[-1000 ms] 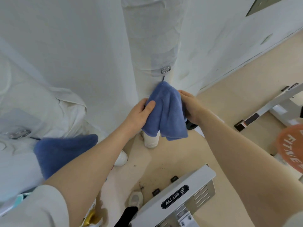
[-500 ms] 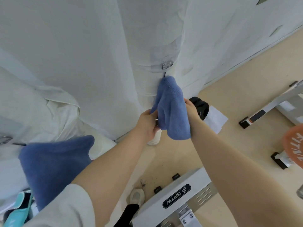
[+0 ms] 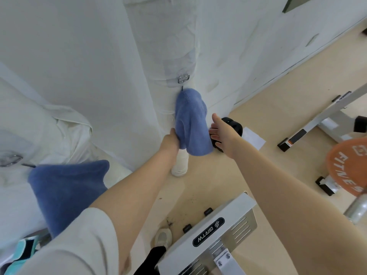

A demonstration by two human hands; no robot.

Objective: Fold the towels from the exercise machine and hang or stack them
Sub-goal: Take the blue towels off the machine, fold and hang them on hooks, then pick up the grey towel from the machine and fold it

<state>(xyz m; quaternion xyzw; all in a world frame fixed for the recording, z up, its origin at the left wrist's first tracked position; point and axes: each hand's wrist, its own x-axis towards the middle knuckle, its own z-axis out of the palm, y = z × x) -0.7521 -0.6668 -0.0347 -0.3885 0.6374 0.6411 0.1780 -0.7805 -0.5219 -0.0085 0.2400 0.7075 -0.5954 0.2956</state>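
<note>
A folded blue towel (image 3: 191,124) hangs from a small hook (image 3: 182,88) on a white fabric-covered column (image 3: 158,46), under a metal buckle (image 3: 183,78). My left hand (image 3: 171,140) touches the towel's lower left edge; its fingers are hidden behind the cloth. My right hand (image 3: 222,133) is just right of the towel with fingers spread straight, apart from the cloth. A second blue towel (image 3: 67,191) hangs at the lower left from another hook (image 3: 27,165).
A white machine plate marked BRTW (image 3: 210,233) sits below my arms. An orange weight disc (image 3: 347,165) and a white bench frame (image 3: 321,118) stand at the right. A black object (image 3: 234,126) and a white sheet (image 3: 254,137) lie on the beige floor by the wall.
My right hand let go of the hanging towel and moved off to the right, fingers spread. My left hand slid down to the towel's lower edge. The towel now hangs longer.
</note>
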